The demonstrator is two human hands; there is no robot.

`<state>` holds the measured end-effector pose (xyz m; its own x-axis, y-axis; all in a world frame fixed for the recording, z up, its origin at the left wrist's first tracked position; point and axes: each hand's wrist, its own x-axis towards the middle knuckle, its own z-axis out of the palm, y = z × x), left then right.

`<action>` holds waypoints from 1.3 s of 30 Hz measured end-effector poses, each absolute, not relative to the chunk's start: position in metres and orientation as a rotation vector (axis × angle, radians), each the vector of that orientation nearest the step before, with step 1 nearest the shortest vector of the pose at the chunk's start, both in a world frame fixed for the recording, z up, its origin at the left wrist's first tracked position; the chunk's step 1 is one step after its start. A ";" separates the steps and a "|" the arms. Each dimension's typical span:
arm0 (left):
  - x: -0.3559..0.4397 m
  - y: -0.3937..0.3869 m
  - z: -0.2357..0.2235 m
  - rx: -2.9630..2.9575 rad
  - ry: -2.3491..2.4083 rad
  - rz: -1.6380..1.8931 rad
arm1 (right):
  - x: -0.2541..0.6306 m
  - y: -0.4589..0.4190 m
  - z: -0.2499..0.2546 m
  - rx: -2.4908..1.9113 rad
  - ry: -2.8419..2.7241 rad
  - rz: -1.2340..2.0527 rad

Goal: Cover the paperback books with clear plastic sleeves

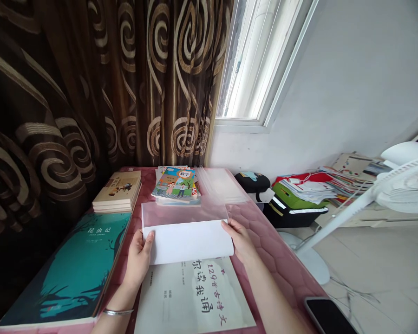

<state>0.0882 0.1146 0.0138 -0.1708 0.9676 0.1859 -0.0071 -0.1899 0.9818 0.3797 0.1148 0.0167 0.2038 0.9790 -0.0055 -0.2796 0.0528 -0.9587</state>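
A blank white sheet [191, 242] is held at both side edges, bent along its lower edge. My left hand [139, 255] pinches its left edge with the thumb on top, and my right hand [239, 239] grips the upper right corner the same way. Beyond it a clear plastic cover [184, 212] lies on the table; whether the sheet is inside it I cannot tell. A pale green book [184, 297] with Chinese lettering lies just below the sheet, turned sideways. Whether sheet and book are joined is not visible.
On the pink padded table [264, 250] are a large teal book [80, 269], a stack of tan books [118, 190], colourful textbooks [176, 183], clear plastic covers [221, 183] and a phone [329, 315]. A white fan [341, 218] stands right, near a black-and-green box [292, 204].
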 end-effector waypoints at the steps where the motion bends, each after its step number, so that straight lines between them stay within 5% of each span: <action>1: 0.088 0.115 0.014 1.246 1.226 1.493 | 0.381 0.115 0.018 -1.059 -0.861 1.170; 39: 0.086 0.113 0.014 1.162 1.213 1.448 | 0.381 0.106 0.001 -1.161 -0.939 0.932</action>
